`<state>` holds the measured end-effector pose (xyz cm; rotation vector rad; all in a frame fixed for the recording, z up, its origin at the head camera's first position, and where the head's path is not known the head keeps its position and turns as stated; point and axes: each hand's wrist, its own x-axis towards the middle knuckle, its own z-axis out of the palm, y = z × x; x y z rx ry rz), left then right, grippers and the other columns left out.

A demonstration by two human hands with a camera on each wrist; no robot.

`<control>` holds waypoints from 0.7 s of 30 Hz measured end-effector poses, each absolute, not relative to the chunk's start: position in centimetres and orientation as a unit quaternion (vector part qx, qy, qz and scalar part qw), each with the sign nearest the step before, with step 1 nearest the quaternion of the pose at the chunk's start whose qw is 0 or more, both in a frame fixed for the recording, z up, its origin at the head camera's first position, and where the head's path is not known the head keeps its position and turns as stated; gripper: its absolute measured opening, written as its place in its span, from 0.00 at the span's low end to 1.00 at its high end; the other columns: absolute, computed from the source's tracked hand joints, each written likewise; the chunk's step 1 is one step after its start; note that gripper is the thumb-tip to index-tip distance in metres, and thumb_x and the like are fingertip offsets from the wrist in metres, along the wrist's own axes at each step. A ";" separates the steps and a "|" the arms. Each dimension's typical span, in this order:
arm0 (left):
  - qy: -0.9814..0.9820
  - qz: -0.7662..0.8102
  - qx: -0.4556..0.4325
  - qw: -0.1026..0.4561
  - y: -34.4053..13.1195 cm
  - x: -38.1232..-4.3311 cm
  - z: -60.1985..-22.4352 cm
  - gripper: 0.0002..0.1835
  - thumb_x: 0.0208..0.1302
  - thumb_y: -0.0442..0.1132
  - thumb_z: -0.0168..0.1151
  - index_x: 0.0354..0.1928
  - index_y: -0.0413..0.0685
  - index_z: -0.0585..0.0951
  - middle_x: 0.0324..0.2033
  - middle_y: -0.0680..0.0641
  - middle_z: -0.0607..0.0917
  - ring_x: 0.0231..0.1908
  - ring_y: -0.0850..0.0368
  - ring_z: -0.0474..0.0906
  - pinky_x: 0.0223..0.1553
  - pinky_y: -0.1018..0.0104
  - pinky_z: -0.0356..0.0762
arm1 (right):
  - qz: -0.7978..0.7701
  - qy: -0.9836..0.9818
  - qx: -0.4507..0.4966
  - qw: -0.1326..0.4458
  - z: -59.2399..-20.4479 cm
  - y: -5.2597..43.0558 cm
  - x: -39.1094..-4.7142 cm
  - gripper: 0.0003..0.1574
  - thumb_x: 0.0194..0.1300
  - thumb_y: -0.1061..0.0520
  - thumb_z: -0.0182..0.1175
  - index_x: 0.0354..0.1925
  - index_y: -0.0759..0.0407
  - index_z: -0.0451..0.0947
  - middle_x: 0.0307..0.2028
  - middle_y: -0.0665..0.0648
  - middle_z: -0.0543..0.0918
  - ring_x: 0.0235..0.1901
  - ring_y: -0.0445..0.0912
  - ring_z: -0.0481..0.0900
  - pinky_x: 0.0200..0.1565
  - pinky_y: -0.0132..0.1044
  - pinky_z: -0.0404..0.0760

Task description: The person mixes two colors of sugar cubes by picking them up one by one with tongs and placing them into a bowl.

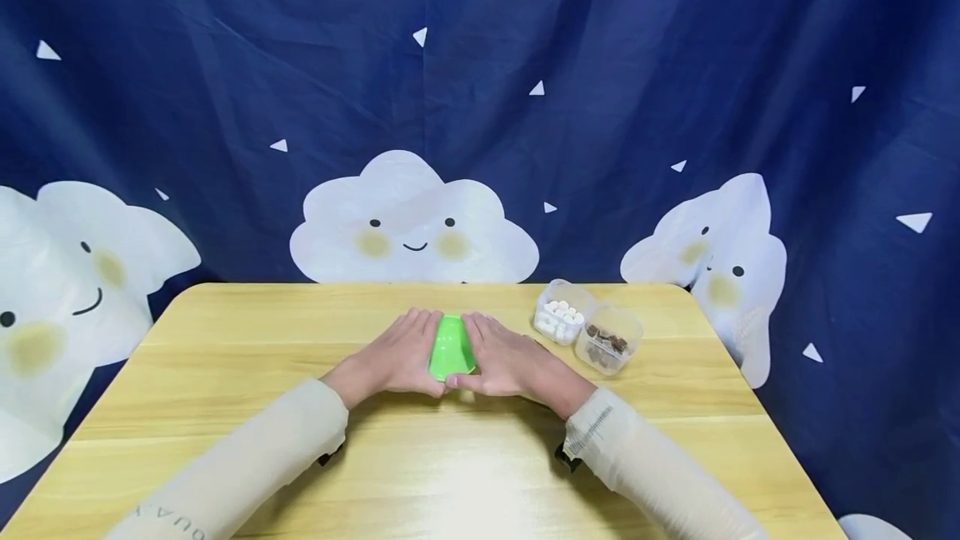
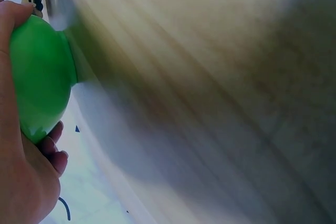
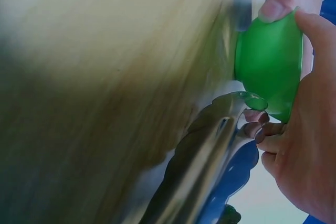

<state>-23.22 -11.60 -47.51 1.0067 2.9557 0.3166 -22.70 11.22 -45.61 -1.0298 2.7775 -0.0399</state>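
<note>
Bowl (image 1: 452, 350), glossy green, rounded, is between left hand (image 1: 401, 358) and right hand (image 1: 507, 362), fingers of both clamped on its sides, mid-width at pale wood-grain counter (image 1: 255, 340). Clear plastic tub (image 1: 560, 291) of white pieces (image 1: 561, 320) beside second clear plastic tub (image 1: 626, 325) of brown bits (image 1: 607, 342), near right hand.

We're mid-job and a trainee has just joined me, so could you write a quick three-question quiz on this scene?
1. Which hand holds the green bowl: left, right or both?
2. True or false: in the head view, the container of white pieces stands left of the bowl.
3. Fill in: the clear container nearer the right sleeve holds ___ pieces.

Key:
1. Both: left hand and right hand.
2. False; the container of white pieces stands to its right.
3. Brown.
</note>
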 end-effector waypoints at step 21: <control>0.939 0.105 0.327 -0.019 -10.9 -22.0 -47.5 0.65 0.41 0.71 0.67 0.73 0.28 0.63 0.49 0.46 0.77 0.44 0.56 0.66 0.46 0.63 0.69 | -0.003 0.934 -0.351 0.073 -46.0 12.1 -21.6 0.72 0.67 0.15 0.36 0.82 0.69 0.40 0.80 0.72 0.53 0.81 0.59 0.54 0.79 0.48 0.58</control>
